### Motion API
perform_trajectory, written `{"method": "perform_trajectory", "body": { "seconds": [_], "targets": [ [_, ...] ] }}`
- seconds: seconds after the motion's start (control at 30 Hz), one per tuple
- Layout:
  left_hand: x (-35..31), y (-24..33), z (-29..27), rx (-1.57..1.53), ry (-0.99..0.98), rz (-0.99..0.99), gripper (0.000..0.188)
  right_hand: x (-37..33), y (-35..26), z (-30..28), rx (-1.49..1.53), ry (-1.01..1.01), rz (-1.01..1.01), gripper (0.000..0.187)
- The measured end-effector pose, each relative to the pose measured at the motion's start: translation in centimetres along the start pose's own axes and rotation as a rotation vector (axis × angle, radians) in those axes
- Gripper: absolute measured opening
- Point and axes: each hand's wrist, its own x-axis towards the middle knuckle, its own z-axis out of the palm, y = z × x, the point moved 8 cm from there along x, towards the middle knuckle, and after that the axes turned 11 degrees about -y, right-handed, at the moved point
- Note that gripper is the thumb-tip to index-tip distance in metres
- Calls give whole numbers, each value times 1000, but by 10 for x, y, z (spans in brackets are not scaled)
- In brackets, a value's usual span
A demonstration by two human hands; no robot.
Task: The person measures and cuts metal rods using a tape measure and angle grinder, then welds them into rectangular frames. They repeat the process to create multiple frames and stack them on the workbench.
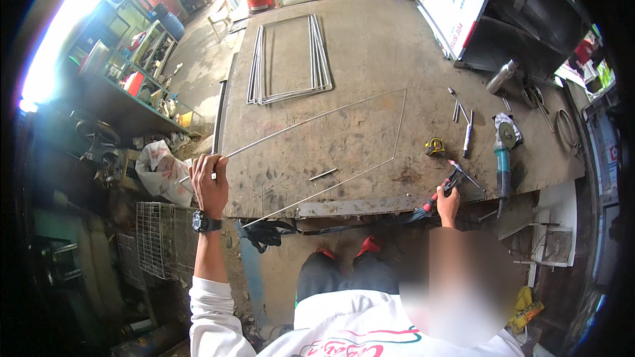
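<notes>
My left hand (210, 185), with a dark watch at its wrist, is closed around one end of a thin bent metal rod frame (400, 123). The frame stretches across the worktable with corners at its far right, and its other end reaches the front edge. At the front right, my right hand (448, 208) grips a red and black welding torch (452, 181); its head is by a short metal rod (469, 176). A yellow and black tape measure (434, 146) sits just beyond that hand. Between my hands lies a short metal piece (323, 174).
Several rectangular wire frames (321, 59) lie stacked at the back of the worktable (370, 39). On the right are an angle grinder (504, 158), a metal bottle (502, 77) and loose tube pieces (469, 135). A wire cage (155, 238) stands below on the left, near a white sack (161, 170).
</notes>
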Motion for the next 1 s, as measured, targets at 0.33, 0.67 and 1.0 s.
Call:
{"method": "perform_trajectory", "body": {
  "seconds": [0.33, 0.67, 1.0],
  "targets": [
    [7, 15, -43, -47, -61, 5, 21, -24, -98, -74, 145, 156, -137, 51],
    [102, 28, -100, -145, -55, 197, 39, -120, -492, -182, -156, -68, -1205, 37],
    [135, -7, -89, -425, -451, -66, 53, -109, -518, -182, -26, -278, -905, 37]
  ]
}}
